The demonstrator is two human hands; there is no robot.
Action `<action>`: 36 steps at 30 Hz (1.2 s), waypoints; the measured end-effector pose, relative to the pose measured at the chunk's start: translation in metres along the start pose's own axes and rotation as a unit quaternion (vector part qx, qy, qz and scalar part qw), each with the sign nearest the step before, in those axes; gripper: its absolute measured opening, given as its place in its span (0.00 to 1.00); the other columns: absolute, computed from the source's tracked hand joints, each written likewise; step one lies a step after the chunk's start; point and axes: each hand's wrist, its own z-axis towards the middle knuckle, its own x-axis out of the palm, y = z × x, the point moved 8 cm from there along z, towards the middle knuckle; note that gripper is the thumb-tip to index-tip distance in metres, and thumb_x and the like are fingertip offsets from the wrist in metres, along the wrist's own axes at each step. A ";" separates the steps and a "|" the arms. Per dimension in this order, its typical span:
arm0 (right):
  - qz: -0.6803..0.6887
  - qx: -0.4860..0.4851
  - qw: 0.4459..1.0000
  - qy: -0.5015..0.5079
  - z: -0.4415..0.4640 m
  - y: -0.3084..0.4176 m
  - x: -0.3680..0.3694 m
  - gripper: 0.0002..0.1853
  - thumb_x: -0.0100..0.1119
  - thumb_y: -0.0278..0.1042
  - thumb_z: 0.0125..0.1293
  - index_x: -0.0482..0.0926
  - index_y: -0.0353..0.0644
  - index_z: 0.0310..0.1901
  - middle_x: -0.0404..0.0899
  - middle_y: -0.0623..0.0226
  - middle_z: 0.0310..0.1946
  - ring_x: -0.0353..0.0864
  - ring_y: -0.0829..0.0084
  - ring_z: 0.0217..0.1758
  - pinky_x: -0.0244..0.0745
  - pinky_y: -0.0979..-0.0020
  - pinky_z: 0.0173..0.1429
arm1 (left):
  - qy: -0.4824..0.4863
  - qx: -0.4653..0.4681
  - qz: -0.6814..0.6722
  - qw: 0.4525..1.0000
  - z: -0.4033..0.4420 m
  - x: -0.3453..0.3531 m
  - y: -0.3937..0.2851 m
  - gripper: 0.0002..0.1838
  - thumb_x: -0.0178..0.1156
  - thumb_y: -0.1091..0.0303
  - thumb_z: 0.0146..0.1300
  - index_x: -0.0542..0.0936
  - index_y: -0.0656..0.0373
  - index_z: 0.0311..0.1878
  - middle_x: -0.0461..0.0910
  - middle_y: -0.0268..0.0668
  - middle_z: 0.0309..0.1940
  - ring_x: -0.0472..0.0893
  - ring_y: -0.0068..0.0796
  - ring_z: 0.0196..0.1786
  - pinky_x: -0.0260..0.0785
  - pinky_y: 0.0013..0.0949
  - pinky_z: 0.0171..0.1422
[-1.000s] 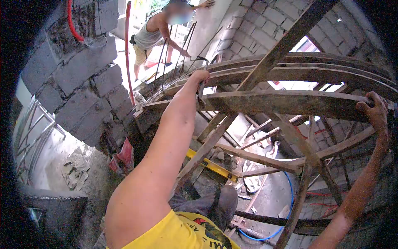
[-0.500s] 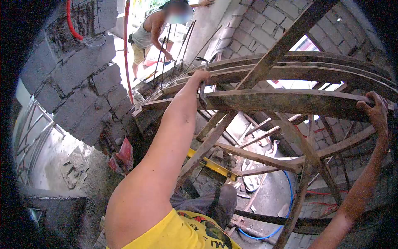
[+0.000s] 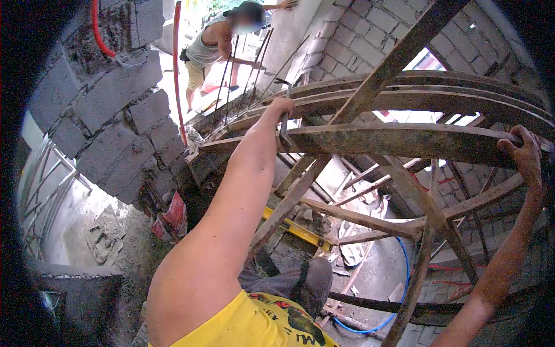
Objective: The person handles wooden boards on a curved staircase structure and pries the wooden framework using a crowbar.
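Observation:
My left hand point(image 3: 281, 106) is closed around a metal hammer point(image 3: 285, 130), its clawed head sticking up above the fist and its lower end hanging in front of a wooden beam. Both hand and hammer are at the left part of that long beam point(image 3: 393, 140). At the beam's right part, my right hand point(image 3: 525, 151) is wrapped over the top edge, fingers curled around the wood. Part of the hammer's shaft is hidden by my fist.
Diagonal wooden braces point(image 3: 404, 61) cross the beams. Below are a yellow spirit level point(image 3: 300, 233) and a blue hose point(image 3: 406, 263). Upright steel rods point(image 3: 228, 87) stand near another person point(image 3: 209, 46) beyond the block wall point(image 3: 110, 139).
The other person has shifted, one arm stretching along the pillar and the other reaching out to the right over the rods. My hands and the beam have hardly moved.

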 end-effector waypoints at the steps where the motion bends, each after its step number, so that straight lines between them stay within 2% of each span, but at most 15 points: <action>1: 0.001 -0.001 1.000 -0.001 0.000 -0.002 0.001 0.27 0.73 0.57 0.52 0.77 0.44 0.43 0.77 0.61 0.39 0.74 0.58 0.50 0.67 0.58 0.57 | 0.009 0.011 0.011 1.000 0.009 0.004 0.004 0.10 0.59 0.64 0.54 0.87 0.57 0.32 0.86 0.40 0.30 0.85 0.36 0.34 0.76 0.43 0.36; 7: 0.012 0.007 1.000 -0.010 -0.001 -0.003 -0.001 0.29 0.73 0.60 0.51 0.78 0.44 0.43 0.77 0.61 0.38 0.75 0.58 0.50 0.67 0.58 0.57 | -0.032 0.010 -0.101 0.994 0.055 0.020 0.028 0.07 0.63 0.67 0.47 0.83 0.59 0.28 0.82 0.42 0.22 0.80 0.35 0.21 0.71 0.41 0.24; 9: 0.020 0.004 1.000 -0.015 -0.001 -0.003 0.000 0.29 0.73 0.60 0.51 0.78 0.44 0.43 0.77 0.61 0.39 0.75 0.58 0.50 0.68 0.58 0.57 | 0.004 -0.138 -0.109 0.984 0.087 0.039 0.053 0.11 0.63 0.66 0.49 0.85 0.58 0.36 0.85 0.46 0.33 0.85 0.43 0.36 0.76 0.48 0.38; 10: 0.022 0.004 1.000 -0.018 -0.002 -0.004 0.001 0.29 0.73 0.60 0.51 0.78 0.44 0.43 0.77 0.61 0.39 0.75 0.58 0.50 0.68 0.58 0.57 | 0.004 -0.137 -0.109 0.985 0.083 0.035 0.055 0.11 0.63 0.66 0.49 0.85 0.58 0.36 0.85 0.46 0.33 0.85 0.43 0.36 0.76 0.48 0.38; 13: 0.005 -0.004 0.999 -0.032 -0.002 -0.005 0.001 0.29 0.73 0.60 0.51 0.78 0.44 0.43 0.78 0.61 0.39 0.76 0.57 0.49 0.69 0.58 0.56 | 0.030 0.084 0.058 0.994 0.025 0.015 0.001 0.13 0.62 0.66 0.49 0.84 0.62 0.37 0.84 0.48 0.31 0.84 0.44 0.36 0.76 0.50 0.38; 14: -0.001 -0.007 0.999 -0.036 -0.001 -0.005 0.000 0.29 0.73 0.59 0.52 0.78 0.44 0.43 0.78 0.61 0.39 0.76 0.57 0.49 0.69 0.58 0.56 | -0.039 -0.022 -0.118 0.992 0.044 0.021 0.026 0.14 0.61 0.65 0.49 0.84 0.62 0.38 0.84 0.48 0.31 0.83 0.42 0.36 0.75 0.49 0.39; 15: 0.001 -0.004 1.000 -0.031 -0.001 -0.005 0.000 0.29 0.73 0.59 0.51 0.78 0.44 0.43 0.78 0.61 0.39 0.77 0.56 0.49 0.70 0.58 0.56 | -0.106 -0.127 -0.289 0.943 0.042 0.023 0.045 0.15 0.61 0.65 0.49 0.84 0.63 0.39 0.83 0.48 0.32 0.83 0.41 0.35 0.75 0.48 0.39; 16: 0.002 -0.003 1.000 -0.027 -0.001 -0.005 0.000 0.29 0.73 0.59 0.51 0.78 0.44 0.43 0.78 0.61 0.39 0.77 0.56 0.49 0.70 0.58 0.55 | -0.105 -0.127 -0.289 0.943 0.047 0.020 0.047 0.15 0.61 0.65 0.49 0.84 0.63 0.39 0.83 0.48 0.32 0.83 0.41 0.35 0.75 0.48 0.39; 17: 0.002 -0.002 1.000 -0.023 -0.002 -0.005 0.000 0.28 0.73 0.59 0.51 0.78 0.44 0.44 0.78 0.61 0.40 0.77 0.56 0.49 0.70 0.58 0.55 | -0.049 -0.082 -0.143 0.985 0.049 0.016 0.037 0.16 0.61 0.64 0.49 0.84 0.61 0.40 0.84 0.48 0.32 0.83 0.39 0.35 0.75 0.47 0.39; 19: 0.016 -0.003 1.000 -0.026 -0.001 -0.004 -0.001 0.29 0.74 0.59 0.51 0.78 0.44 0.44 0.78 0.61 0.40 0.77 0.56 0.49 0.70 0.58 0.56 | 0.007 -0.033 0.008 0.999 0.044 0.017 0.034 0.17 0.62 0.63 0.49 0.85 0.60 0.42 0.84 0.48 0.33 0.83 0.38 0.34 0.75 0.46 0.39; 22: 0.012 -0.008 1.000 -0.012 0.002 -0.006 0.003 0.29 0.74 0.58 0.51 0.78 0.44 0.44 0.79 0.61 0.41 0.77 0.56 0.49 0.70 0.58 0.56 | -0.045 -0.020 -0.320 0.946 0.053 0.026 0.046 0.16 0.61 0.62 0.49 0.86 0.58 0.41 0.84 0.47 0.34 0.83 0.38 0.34 0.76 0.45 0.38; 29: 0.019 0.014 1.000 0.015 0.000 0.001 -0.001 0.29 0.74 0.58 0.50 0.78 0.45 0.44 0.79 0.62 0.40 0.76 0.57 0.51 0.69 0.57 0.58 | -0.037 -0.055 -0.189 0.980 0.012 0.007 0.018 0.11 0.60 0.63 0.50 0.85 0.60 0.31 0.83 0.47 0.28 0.83 0.42 0.31 0.75 0.50 0.35; 31: 0.002 0.001 1.000 0.013 0.002 -0.003 0.004 0.36 0.72 0.67 0.47 0.79 0.42 0.46 0.80 0.56 0.43 0.78 0.53 0.50 0.71 0.56 0.58 | -0.003 -0.042 -0.114 0.993 0.009 0.013 0.010 0.11 0.60 0.64 0.50 0.84 0.60 0.29 0.82 0.47 0.27 0.83 0.42 0.30 0.74 0.50 0.34; 33: 0.007 0.017 1.000 0.022 0.001 0.003 0.000 0.36 0.73 0.66 0.47 0.78 0.42 0.46 0.80 0.56 0.44 0.78 0.53 0.51 0.70 0.56 0.58 | -0.078 -0.055 -0.273 0.957 0.007 0.012 0.015 0.10 0.60 0.64 0.49 0.84 0.61 0.27 0.81 0.45 0.24 0.81 0.41 0.27 0.72 0.49 0.31; 36: 0.019 0.032 0.999 0.026 -0.001 0.004 -0.003 0.32 0.74 0.62 0.48 0.78 0.43 0.45 0.79 0.59 0.43 0.76 0.55 0.52 0.69 0.57 0.59 | -0.074 -0.083 -0.276 0.955 0.008 0.014 0.019 0.09 0.61 0.64 0.49 0.83 0.60 0.25 0.80 0.44 0.22 0.80 0.38 0.26 0.70 0.47 0.29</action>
